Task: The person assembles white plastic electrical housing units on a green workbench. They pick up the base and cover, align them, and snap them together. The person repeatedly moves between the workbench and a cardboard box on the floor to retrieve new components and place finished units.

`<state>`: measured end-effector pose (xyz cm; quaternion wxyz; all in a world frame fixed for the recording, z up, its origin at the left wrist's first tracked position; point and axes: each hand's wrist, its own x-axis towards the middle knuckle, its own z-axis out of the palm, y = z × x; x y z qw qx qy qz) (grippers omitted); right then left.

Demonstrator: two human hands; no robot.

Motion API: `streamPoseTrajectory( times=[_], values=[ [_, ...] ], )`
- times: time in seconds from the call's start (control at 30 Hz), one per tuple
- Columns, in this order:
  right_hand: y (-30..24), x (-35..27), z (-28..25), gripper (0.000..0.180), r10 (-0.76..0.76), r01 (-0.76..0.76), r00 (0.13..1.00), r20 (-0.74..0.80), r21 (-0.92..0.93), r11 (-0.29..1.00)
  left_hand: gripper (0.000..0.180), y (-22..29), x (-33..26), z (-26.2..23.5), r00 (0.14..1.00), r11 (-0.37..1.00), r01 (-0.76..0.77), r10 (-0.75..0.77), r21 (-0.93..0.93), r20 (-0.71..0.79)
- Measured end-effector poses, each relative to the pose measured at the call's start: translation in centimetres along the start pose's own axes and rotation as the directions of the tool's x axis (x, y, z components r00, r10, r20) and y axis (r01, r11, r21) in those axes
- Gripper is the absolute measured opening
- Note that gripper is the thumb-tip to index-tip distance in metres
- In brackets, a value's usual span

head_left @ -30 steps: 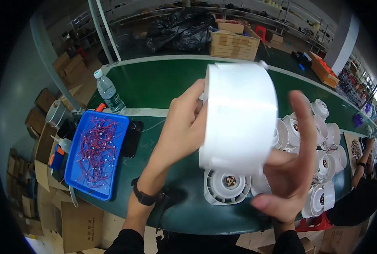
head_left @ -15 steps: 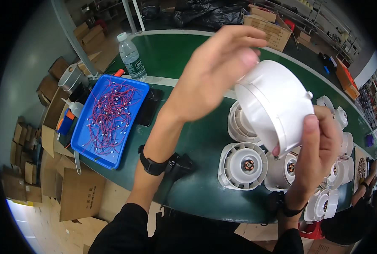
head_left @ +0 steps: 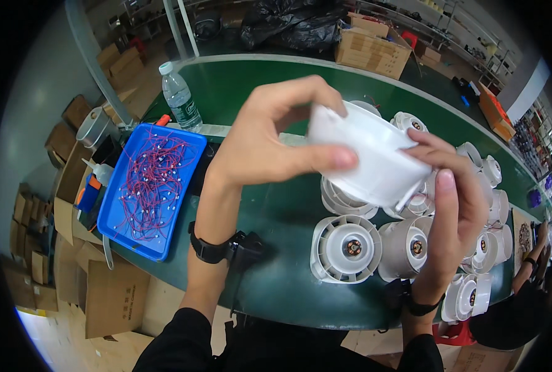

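Observation:
Above the green table (head_left: 269,248) I hold a white round plastic fan housing (head_left: 369,152), tilted and slightly blurred. My left hand (head_left: 260,133) pinches its left side, thumb on the outer wall and fingers over the upper edge. On the right side my right hand (head_left: 452,198) has its fingers and thumb round the housing. Below it stands a white finned fan housing (head_left: 348,249) with a copper-wound motor core in its middle. Beside that sits another white housing (head_left: 397,248) with a similar core, partly behind my right wrist. Both wrists wear black straps with small devices.
A blue tray (head_left: 105,217) of tangled red wires with white connectors lies at the left. Behind it stands a water bottle (head_left: 180,99). More white housings (head_left: 468,297) crowd the right side. Open cardboard boxes (head_left: 118,297) stand lower left. Another person's arm (head_left: 530,263) shows far right.
My left hand, which was blurred at the housing's upper edge, now grips its left side with the thumb on the wall. The housing has turned and moved left and slightly down.

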<state>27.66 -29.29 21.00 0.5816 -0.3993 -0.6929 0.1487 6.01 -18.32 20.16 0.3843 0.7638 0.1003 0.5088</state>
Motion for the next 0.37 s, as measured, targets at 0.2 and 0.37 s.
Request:
streamPoseTrajectory(
  times=[0.2, 0.37],
  values=[
    [2.4, 0.7, -2.6, 0.027, 0.06, -0.063, 0.998, 0.036, 0.103, 0.993, 0.042, -0.3, 0.0, 0.5, 0.991, 0.982, 0.129, -0.131, -0.139, -0.004],
    [3.0, 0.2, -3.6, 0.028, 0.241, -0.232, 0.97, 0.0, 0.27, 0.934, 0.058, -1.3, -0.1, 1.1, 0.984, 0.871, 0.16, -0.102, -0.464, 0.148]
  ],
)
